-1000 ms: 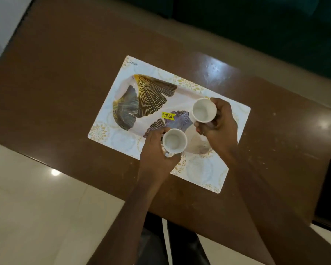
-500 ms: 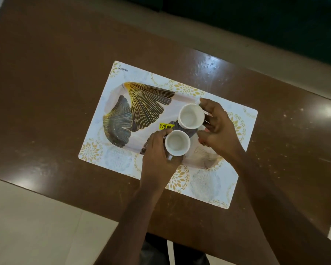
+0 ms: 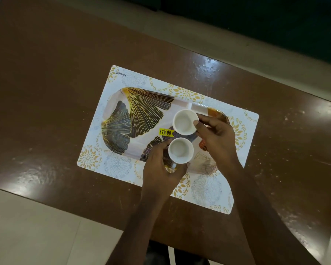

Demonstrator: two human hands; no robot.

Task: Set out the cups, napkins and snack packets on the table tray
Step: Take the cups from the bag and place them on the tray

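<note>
A leaf-patterned tray [image 3: 122, 123] with a yellow price sticker [image 3: 165, 132] lies on a white floral placemat [image 3: 115, 169]. Two small white cups stand close together over the tray's middle. My left hand [image 3: 161, 171] grips the near cup [image 3: 180, 150] from its left and front side. My right hand [image 3: 216, 136] holds the far cup [image 3: 185, 121] by its right rim, thumb on the edge. Both cups look empty. No napkins or snack packets are in view.
The placemat rests on a brown glossy table [image 3: 46, 92], whose near edge [image 3: 65, 203] meets pale floor tiles [image 3: 27, 236]. Beyond the far edge lies a beige strip and a dark green area [image 3: 256, 20].
My right hand has carried the far cup leftward and down toward the tray's middle, beside the near cup. The left hand stays on its cup. The camera has shifted slightly.
</note>
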